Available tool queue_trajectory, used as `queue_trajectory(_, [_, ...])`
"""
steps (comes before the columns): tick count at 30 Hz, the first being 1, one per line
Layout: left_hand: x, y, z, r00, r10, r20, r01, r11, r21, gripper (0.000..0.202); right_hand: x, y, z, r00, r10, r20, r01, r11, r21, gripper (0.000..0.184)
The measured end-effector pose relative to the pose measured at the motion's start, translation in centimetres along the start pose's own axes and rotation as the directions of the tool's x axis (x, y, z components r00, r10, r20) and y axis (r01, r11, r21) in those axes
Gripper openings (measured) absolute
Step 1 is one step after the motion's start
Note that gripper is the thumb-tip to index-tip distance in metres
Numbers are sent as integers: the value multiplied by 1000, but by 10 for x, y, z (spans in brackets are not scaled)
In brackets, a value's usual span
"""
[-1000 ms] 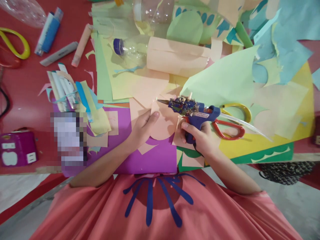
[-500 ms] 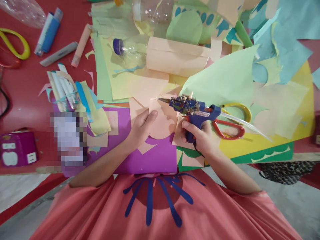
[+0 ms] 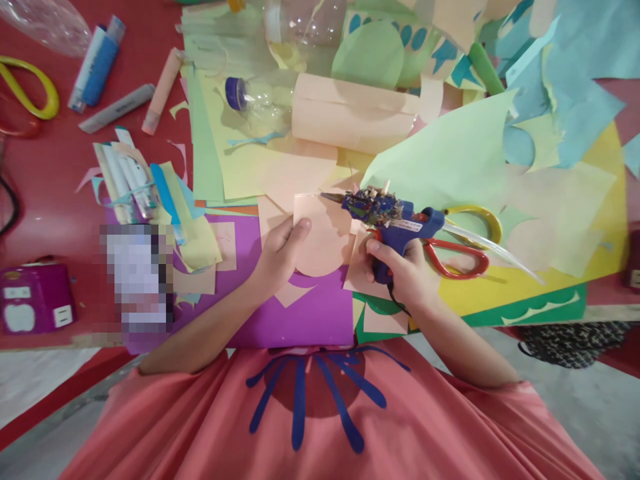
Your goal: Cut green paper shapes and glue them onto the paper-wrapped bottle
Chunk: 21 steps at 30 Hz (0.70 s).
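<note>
Between thumb and fingers, my left hand [image 3: 284, 250] pinches a peach paper cutout [image 3: 325, 237] with a rounded lower edge. My right hand [image 3: 405, 270] is wrapped round the handle of a blue hot glue gun [image 3: 395, 223], whose front is crusted with dark bits. The gun's nozzle points left, just at the paper's top edge; whether it touches cannot be made out. A clear glue stick [image 3: 495, 250] juts out of the gun's back. Under the gun's rear lie scissors [image 3: 457, 260] with red and yellow handles.
A plastic bottle [image 3: 265, 100] wrapped in peach paper lies beyond my hands. Purple card [image 3: 295, 327] and green paper [image 3: 440, 147] cover the table among scraps. Markers [image 3: 127, 173], a phone [image 3: 137, 280] and a purple box [image 3: 37, 297] are at the left.
The glue gun in my right hand has shifted slightly right along the paper's top edge. My left hand and the paper have moved slightly left.
</note>
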State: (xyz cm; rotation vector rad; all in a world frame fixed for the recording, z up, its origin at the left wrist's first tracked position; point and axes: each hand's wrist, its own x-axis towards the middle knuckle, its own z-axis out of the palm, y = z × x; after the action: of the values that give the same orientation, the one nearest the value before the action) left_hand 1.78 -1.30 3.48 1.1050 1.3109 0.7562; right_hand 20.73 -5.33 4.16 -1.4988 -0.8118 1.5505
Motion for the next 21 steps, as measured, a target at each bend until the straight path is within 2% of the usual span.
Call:
queue_trajectory(7, [0, -1, -1, 1000, -20, -3, 20, 1000, -3, 48, 1, 1, -1, 1000, -5, -28, 5, 1000, 12, 33])
queue_trajectory(21, [0, -1, -3, 996, -36, -84, 36, 999, 0, 45, 3, -1, -4, 998, -29, -54, 33, 997, 75, 27])
